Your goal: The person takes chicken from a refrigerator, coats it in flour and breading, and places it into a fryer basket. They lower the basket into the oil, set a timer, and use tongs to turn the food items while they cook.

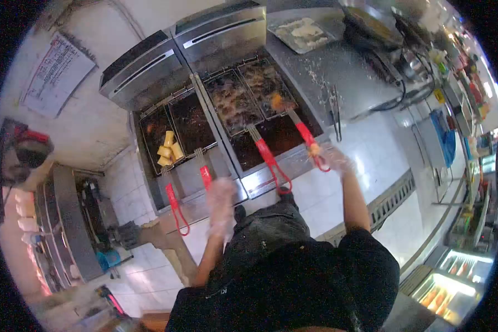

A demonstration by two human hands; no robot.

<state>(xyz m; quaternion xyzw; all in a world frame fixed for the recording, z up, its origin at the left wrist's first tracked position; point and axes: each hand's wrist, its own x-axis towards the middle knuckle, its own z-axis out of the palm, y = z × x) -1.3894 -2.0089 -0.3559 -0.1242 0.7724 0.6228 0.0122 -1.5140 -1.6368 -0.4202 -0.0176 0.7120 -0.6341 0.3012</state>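
My left hand (222, 200), in a clear plastic glove, looks curled and overlaps the lower end of a red fryer basket handle (206, 176). My right hand (336, 160), also gloved, is smeared by motion beside the red handle (318, 160) of the rightmost basket. A small orange, crumbly-looking piece (314, 149) shows at its fingertips. Another orange piece (276, 101) is over the rightmost fryer basket (265, 83). The basket next to it (232, 102) sits in foaming oil. Pale yellow, log-shaped pieces (170, 150) lie at the front of the leftmost basket.
Right of the fryers, a metal counter (326, 61) holds tongs (336, 113), a floury tray (301, 34) and a dark pan (371, 27). A written sheet (58, 74) hangs on the left wall. A floor drain grate (393, 199) runs along the tiles at right.
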